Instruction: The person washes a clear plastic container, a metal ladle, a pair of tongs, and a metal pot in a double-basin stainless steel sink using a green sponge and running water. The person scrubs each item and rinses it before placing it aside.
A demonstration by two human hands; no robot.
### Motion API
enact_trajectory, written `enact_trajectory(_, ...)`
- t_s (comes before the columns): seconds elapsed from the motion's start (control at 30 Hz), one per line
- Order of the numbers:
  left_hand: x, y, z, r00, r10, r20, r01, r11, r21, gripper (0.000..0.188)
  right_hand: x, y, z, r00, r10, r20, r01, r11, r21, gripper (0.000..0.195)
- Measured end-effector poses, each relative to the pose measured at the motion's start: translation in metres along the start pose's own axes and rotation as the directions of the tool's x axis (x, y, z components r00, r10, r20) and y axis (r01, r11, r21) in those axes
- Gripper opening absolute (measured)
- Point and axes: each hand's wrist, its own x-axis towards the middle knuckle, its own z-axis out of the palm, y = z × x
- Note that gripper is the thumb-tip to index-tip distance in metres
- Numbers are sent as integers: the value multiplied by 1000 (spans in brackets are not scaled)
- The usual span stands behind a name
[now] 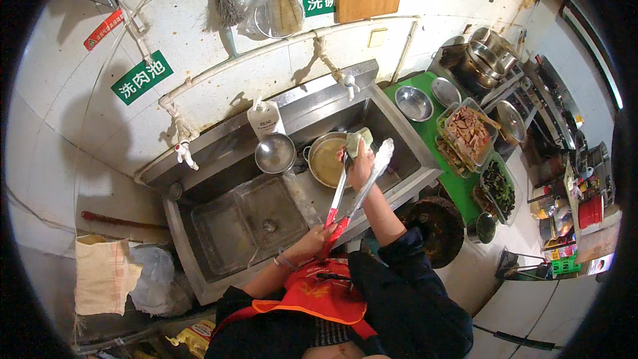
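My left hand [312,243] is closed around the red handles of a pair of metal tongs [368,184], whose two arms spread apart over the sink [319,80]. A pale green sponge or cloth [360,140] is in my right hand [361,165], pressed near the upper part of one tong arm. White foam or a pale coating covers the end of the other arm. Under my right hand, a round metal pot [325,162] of cloudy yellowish liquid stands in the right basin. Left of it are a metal bowl [275,153] and a white bottle [265,118].
Two white-handled taps [349,82] [185,153] jut from the wall pipe. Right of the sink, a green board [423,132] bears a steel bowl [414,103] and plastic containers of sliced meat [467,132] and dark greens [498,189]. A large dark wok [433,232] stands below.
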Motion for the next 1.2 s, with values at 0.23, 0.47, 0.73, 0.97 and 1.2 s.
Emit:
enact_trajectory(0.23,9,-3,-13,928,370,34,-371,917,144,27,-87,28,17,921,388,-21,-384,917,106,38)
enact_trajectory(0.47,-6,-5,2,997,-66,43,70,991,-115,31,2,-5,-9,984,100,-144,-76,984,161,34)
enact_trajectory(0.73,11,2,-24,999,31,27,-22,958,-287,34,-97,34,16,886,461,45,-462,873,154,31)
enact_trajectory(0.97,-14,11,1,995,-91,39,94,992,-82,27,-16,2,-11,975,45,-218,-26,996,88,27)
enact_trajectory(1.2,-18,24,-4,998,63,-13,-62,994,94,36,16,2,-52,902,-340,-268,246,912,-327,28)
